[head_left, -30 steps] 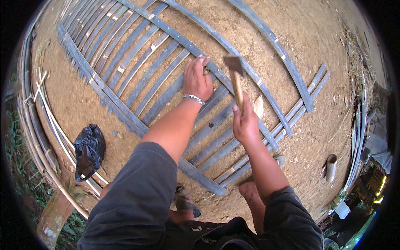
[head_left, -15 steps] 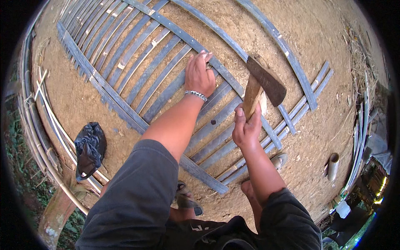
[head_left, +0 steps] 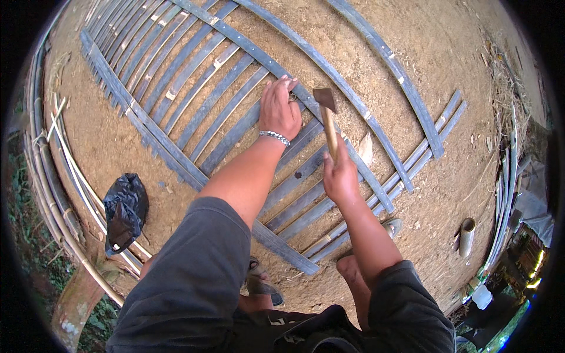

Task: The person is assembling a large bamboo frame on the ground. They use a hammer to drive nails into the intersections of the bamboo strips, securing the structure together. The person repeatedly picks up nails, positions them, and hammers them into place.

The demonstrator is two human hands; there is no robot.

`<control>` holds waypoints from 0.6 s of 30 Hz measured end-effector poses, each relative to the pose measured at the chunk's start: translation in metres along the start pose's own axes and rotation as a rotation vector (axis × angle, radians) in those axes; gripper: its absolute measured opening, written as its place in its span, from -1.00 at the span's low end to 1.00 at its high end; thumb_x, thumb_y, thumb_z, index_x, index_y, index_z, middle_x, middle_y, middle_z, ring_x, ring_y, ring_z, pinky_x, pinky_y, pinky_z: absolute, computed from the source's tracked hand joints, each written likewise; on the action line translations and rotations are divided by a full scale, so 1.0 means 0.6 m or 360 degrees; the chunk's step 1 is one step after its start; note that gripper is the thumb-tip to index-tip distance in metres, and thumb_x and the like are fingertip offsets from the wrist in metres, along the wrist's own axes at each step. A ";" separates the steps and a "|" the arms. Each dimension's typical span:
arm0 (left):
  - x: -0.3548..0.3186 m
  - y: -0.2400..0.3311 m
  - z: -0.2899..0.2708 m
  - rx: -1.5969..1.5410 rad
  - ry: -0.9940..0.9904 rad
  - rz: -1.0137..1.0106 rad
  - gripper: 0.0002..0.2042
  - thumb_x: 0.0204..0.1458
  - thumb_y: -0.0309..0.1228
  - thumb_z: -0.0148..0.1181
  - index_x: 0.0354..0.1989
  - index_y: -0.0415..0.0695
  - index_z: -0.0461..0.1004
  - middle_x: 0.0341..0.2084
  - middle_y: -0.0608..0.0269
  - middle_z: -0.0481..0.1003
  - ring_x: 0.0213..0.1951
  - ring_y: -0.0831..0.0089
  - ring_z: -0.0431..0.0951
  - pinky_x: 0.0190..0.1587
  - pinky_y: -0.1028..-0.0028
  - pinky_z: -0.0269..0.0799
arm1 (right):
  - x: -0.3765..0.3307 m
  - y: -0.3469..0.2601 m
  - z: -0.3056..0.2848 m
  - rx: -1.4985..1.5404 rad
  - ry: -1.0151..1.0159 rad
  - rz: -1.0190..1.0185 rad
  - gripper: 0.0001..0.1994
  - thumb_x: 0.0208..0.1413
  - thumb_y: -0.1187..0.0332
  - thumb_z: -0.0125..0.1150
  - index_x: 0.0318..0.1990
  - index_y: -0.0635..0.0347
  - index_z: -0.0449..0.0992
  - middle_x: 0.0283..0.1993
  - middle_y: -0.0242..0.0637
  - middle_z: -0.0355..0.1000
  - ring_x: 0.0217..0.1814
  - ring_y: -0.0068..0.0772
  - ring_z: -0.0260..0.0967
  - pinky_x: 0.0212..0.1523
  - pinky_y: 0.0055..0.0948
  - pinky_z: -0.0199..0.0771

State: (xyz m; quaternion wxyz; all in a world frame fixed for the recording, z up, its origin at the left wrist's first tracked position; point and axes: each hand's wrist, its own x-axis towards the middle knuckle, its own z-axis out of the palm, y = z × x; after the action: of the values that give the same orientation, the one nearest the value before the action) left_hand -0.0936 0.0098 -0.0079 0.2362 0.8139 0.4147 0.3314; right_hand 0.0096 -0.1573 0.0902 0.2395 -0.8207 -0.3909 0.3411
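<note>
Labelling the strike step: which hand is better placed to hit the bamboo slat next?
Probably the right hand: it grips the wooden-handled hatchet, whose head hangs just above the grey split-bamboo lattice. The left hand lies flat on a slat, pinning it.

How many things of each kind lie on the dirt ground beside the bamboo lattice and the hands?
Wooden-handled hatchet, in the right hand: 1
Crumpled black plastic bag: 1
Short cut bamboo tube: 1
Woven grey bamboo-slat lattice, under the left hand: 1
Total: 4

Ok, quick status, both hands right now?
Left hand: pressed flat, fingers spread, on the bamboo slat frame.
Right hand: closed around the hatchet handle.
</note>
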 end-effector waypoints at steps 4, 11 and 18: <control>-0.002 -0.008 -0.004 0.0035 0.0005 -0.0046 -0.58 0.05 -0.58 -0.11 0.14 -0.28 0.31 0.12 0.01 0.56 0.27 -0.06 0.41 0.42 -0.09 0.13 | -0.016 -0.023 -0.020 0.0280 0.0334 -0.0286 -0.46 0.32 0.48 0.11 0.43 0.31 0.20 0.14 0.22 0.49 0.15 0.18 0.53 0.16 -0.16 0.50; -0.004 -0.007 -0.003 0.0031 -0.0002 -0.0003 -0.58 0.07 -0.54 -0.11 0.16 -0.26 0.32 0.12 0.02 0.55 0.29 -0.04 0.39 0.45 -0.07 0.10 | 0.003 0.026 0.039 -0.0038 0.0099 -0.0098 -0.43 0.32 0.42 0.15 0.46 0.13 0.18 0.18 0.26 0.46 0.21 0.29 0.47 0.14 -0.01 0.51; 0.001 -0.003 -0.006 0.0026 -0.0027 -0.0041 -0.58 0.06 -0.58 -0.10 0.15 -0.28 0.30 0.12 0.01 0.55 0.29 -0.06 0.39 0.44 -0.06 0.11 | -0.018 0.043 0.040 0.0217 0.0368 -0.0464 -0.53 0.37 0.44 0.09 0.37 0.36 0.19 -0.12 -0.07 0.47 -0.16 -0.20 0.46 -0.08 -0.26 0.51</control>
State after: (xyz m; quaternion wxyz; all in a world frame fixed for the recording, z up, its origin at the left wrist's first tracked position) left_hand -0.0973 0.0115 -0.0065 0.2374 0.8131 0.4259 0.3180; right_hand -0.0008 -0.1776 0.0615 0.3846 -0.7711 -0.4514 0.2319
